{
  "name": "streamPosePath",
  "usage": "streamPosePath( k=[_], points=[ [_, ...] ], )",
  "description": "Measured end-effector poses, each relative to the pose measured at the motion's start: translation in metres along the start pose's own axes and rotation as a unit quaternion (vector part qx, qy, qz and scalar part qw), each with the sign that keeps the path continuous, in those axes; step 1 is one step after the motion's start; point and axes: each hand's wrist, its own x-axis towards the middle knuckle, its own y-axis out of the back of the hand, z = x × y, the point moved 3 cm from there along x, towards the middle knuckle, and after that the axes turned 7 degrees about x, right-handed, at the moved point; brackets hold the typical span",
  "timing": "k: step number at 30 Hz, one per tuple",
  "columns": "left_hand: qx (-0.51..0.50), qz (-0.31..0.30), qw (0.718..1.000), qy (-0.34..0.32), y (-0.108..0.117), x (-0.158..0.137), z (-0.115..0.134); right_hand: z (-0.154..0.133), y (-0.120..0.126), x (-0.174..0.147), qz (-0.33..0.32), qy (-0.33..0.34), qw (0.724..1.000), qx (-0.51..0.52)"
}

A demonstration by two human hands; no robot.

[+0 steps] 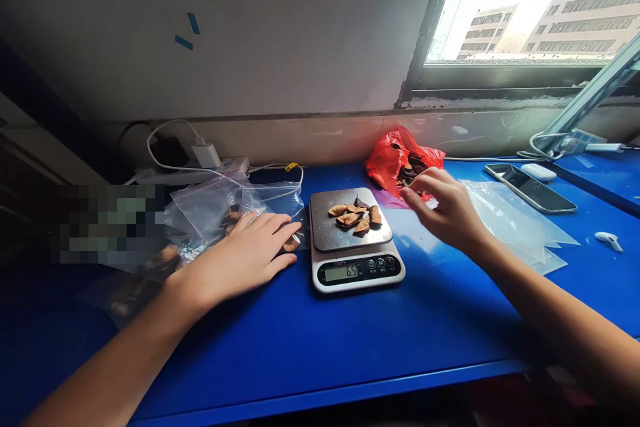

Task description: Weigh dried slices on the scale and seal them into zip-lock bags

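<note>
A white kitchen scale [357,283] with a steel platform stands in the middle of the blue table. Several dried brown slices [349,219] lie on its platform, and the display reads about 6.5. My left hand [255,247] rests palm down, fingers spread, over clear zip bags [200,203] that hold brown dried pieces [167,255]. To the right of the scale, my right hand [447,207] hovers with bent fingers at the front of a red plastic bag [387,170]. Dark dried pieces [411,168] show in the bag's mouth. I see nothing held in that hand; its fingertips are partly hidden.
Flat clear bags [515,217] lie to the right, beside a phone [537,190], a white earbud case [539,172] and a single earbud [609,241]. A white charger [206,155] with cables sits along the wall. The table's front edge [350,392] runs close to me.
</note>
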Motion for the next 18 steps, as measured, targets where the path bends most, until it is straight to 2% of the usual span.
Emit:
streamPosePath(
  k=[4, 8, 13, 18],
  points=[
    [0.008, -0.019, 1.0, -0.002, 0.002, 0.0, 0.003, 0.033, 0.017, 0.006, 0.001, -0.084, 0.996, -0.036],
    [0.013, -0.012, 1.0, -0.005, -0.001, 0.0, 0.001, 0.061, 0.024, 0.005, -0.007, -0.154, 0.987, -0.05],
    [0.011, -0.004, 1.0, -0.002, -0.005, -0.003, -0.001, 0.073, 0.023, 0.004, -0.013, -0.176, 0.983, -0.057],
    [0.019, -0.002, 1.0, 0.005, -0.005, -0.008, 0.003, 0.072, 0.021, 0.003, -0.035, -0.161, 0.985, -0.046]
  ],
)
